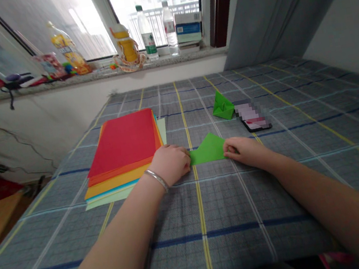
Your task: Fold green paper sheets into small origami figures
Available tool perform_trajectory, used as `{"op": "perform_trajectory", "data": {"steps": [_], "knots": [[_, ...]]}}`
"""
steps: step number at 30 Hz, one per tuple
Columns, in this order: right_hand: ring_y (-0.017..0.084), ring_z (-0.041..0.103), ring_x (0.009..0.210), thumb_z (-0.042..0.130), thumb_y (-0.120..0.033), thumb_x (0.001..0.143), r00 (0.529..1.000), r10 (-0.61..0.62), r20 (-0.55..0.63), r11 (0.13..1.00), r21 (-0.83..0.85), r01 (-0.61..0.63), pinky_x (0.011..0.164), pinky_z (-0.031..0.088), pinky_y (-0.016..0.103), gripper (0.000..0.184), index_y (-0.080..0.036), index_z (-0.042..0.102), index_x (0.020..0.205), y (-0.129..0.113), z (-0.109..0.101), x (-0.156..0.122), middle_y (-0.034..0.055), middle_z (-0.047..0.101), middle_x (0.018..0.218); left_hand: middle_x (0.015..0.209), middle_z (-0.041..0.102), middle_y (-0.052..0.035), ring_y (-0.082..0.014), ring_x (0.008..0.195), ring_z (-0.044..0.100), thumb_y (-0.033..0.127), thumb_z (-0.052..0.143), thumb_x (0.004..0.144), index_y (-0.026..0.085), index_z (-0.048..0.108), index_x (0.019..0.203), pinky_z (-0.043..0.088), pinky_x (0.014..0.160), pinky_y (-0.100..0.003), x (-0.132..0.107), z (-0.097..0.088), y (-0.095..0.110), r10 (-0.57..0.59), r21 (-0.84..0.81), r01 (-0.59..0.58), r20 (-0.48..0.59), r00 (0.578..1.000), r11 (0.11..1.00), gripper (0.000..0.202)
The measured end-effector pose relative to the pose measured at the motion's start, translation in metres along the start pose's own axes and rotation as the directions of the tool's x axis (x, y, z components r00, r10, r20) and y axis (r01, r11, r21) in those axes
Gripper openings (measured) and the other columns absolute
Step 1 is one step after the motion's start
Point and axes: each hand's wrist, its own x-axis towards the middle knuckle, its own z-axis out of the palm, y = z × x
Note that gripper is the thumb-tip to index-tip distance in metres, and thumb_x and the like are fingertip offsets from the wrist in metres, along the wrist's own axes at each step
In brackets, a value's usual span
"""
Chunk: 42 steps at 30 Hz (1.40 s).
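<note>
A folded green paper (210, 148) lies flat on the grey plaid cloth (213, 211), shaped like a wide triangle. My left hand (171, 163), with a silver bangle on the wrist, is closed and presses the paper's left end. My right hand (246, 150) pinches the paper's right end with curled fingers. A finished green folded paper figure (222, 106) stands further back, just left of a phone (253, 117).
A stack of coloured paper sheets (124, 155), red on top, lies left of my left hand. The window sill (93, 74) behind holds bottles, a box and small clutter. The cloth's left edge drops towards the floor.
</note>
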Motion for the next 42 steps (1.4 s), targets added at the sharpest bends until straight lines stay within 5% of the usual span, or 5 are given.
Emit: {"op": "perform_trajectory", "data": {"steps": [10,16,28,35,42], "knots": [[0.013,0.048,0.062,0.057,-0.025,0.082,1.000,0.011,0.015,1.000,0.009,-0.011,0.055,0.030,0.024,0.005,-0.020,0.058,0.081,0.004,-0.003,-0.002,-0.0017,0.056,0.068,0.090,0.070,-0.0061,-0.0192,0.079,0.065,0.033,0.056,0.081,0.020,0.070,0.075,0.048,0.068,-0.028,-0.002,0.007,-0.013,-0.165,-0.103,0.174,0.090,0.982,0.979,0.020],[0.017,0.055,0.077,0.064,-0.034,0.080,0.998,-0.035,-0.054,0.999,-0.023,0.034,0.068,0.041,0.028,0.016,-0.020,0.062,0.085,0.020,-0.005,-0.002,0.0030,0.061,0.083,0.088,0.067,-0.0086,-0.0213,0.078,0.063,0.051,0.046,0.089,0.017,0.063,0.092,0.047,0.065,-0.029,0.007,0.016,-0.007,-0.280,-0.132,0.276,-0.010,0.960,0.952,0.038],[0.026,0.058,0.099,0.074,-0.036,0.070,0.983,-0.018,-0.182,0.999,-0.038,0.011,0.088,0.044,0.040,0.061,-0.021,0.055,0.126,0.036,-0.003,-0.004,0.0065,0.066,0.104,0.099,0.059,-0.0099,-0.0255,0.093,0.057,0.053,0.070,0.073,0.016,0.059,0.100,0.045,0.081,-0.035,0.019,0.044,-0.010,-0.268,-0.288,0.229,-0.107,0.957,0.930,0.047],[0.023,0.059,0.083,0.065,-0.024,0.077,0.934,-0.064,-0.353,0.998,-0.019,0.061,0.078,0.045,0.038,0.027,-0.021,0.066,0.103,0.030,-0.012,-0.005,0.0045,0.066,0.085,0.072,0.057,0.0020,-0.0148,0.067,0.053,0.032,0.058,0.083,0.019,0.051,0.079,0.039,0.062,-0.025,0.024,0.043,-0.014,-0.332,-0.628,0.170,-0.150,0.931,0.760,0.015],[0.026,0.057,0.091,0.057,-0.014,0.074,0.886,-0.090,-0.455,0.974,-0.225,-0.017,0.080,0.042,0.039,0.012,-0.020,0.066,0.081,0.031,-0.022,-0.007,0.0072,0.067,0.088,0.089,0.062,-0.0020,-0.0176,0.086,0.058,0.028,0.059,0.085,0.019,0.054,0.082,0.044,0.077,-0.028,0.021,0.035,0.004,-0.166,-0.505,-0.033,-0.343,0.925,0.863,0.011]]}}
